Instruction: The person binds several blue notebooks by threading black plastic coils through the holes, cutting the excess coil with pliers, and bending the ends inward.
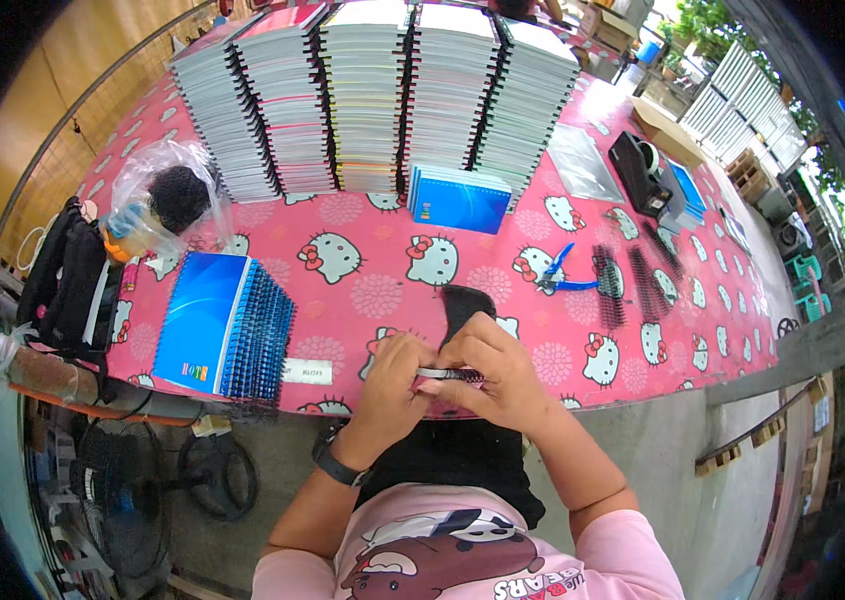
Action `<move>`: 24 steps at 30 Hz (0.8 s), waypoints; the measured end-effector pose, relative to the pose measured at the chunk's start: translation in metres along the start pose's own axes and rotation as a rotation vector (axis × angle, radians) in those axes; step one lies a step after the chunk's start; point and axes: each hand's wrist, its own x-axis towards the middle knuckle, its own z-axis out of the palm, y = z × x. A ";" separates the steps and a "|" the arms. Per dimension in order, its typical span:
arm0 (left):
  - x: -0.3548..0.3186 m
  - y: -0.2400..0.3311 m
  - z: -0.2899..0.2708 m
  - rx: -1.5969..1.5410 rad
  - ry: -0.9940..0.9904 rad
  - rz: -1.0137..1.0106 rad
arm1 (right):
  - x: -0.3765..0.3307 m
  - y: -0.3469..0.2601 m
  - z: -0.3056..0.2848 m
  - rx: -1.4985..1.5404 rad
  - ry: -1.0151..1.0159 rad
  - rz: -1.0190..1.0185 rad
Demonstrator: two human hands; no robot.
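Note:
My left hand (395, 378) and my right hand (495, 375) meet at the near edge of the table, fingers pinched together. Between them they hold a thin, pale-edged spiral notebook (453, 375), seen edge-on, with a dark coil along the part by my right fingers. My hands hide most of it. Just beyond my right hand a black, flat piece (467, 302) lies on the table; its kind is unclear. To the left stands a stack of blue spiral notebooks (205, 320), coils facing right. A white printed strip (308, 372) lies between that stack and my left hand.
Tall stacks of spiral-bound books (368, 100) line the far side, with more blue notebooks (458, 200) before them. Blue-handled pliers (568, 272), loose black binding coils (633, 280) and a black device (641, 175) lie right. A plastic bag (148, 190) and black bag (78, 285) sit left.

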 end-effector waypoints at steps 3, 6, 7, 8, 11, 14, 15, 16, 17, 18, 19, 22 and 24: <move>0.001 0.000 -0.003 0.003 -0.001 -0.022 | 0.006 -0.005 -0.005 -0.079 -0.066 -0.103; 0.004 0.005 -0.010 -0.001 -0.053 -0.090 | 0.007 -0.013 -0.007 -0.195 -0.101 -0.107; 0.004 0.007 -0.014 -0.022 -0.091 -0.130 | 0.010 -0.014 -0.004 -0.185 -0.108 -0.122; 0.001 0.008 -0.019 -0.008 -0.078 -0.135 | 0.013 -0.015 -0.001 -0.184 -0.106 -0.132; -0.002 0.021 -0.030 0.013 -0.063 -0.209 | 0.023 -0.021 0.000 -0.124 -0.128 -0.147; -0.002 0.048 -0.045 0.109 0.275 -0.167 | 0.039 -0.034 -0.005 0.066 -0.068 -0.062; -0.003 0.054 -0.049 -0.006 0.427 -0.190 | 0.044 -0.041 -0.009 0.177 0.023 0.033; -0.006 0.058 -0.052 -0.122 0.579 -0.211 | 0.053 -0.045 -0.009 0.309 0.137 0.071; -0.014 0.059 -0.058 -0.114 0.587 -0.209 | 0.064 -0.046 -0.003 0.315 0.131 0.063; -0.026 0.061 -0.069 -0.281 0.497 -0.297 | 0.078 -0.051 0.005 0.486 0.227 0.041; -0.030 0.064 -0.085 -0.282 0.508 -0.331 | 0.092 -0.055 0.012 0.652 0.325 0.020; -0.022 0.071 -0.135 -0.109 0.727 -0.352 | 0.126 -0.053 0.043 0.639 0.277 0.064; -0.016 0.064 -0.169 -0.065 0.834 -0.359 | 0.149 -0.053 0.077 0.562 0.230 0.086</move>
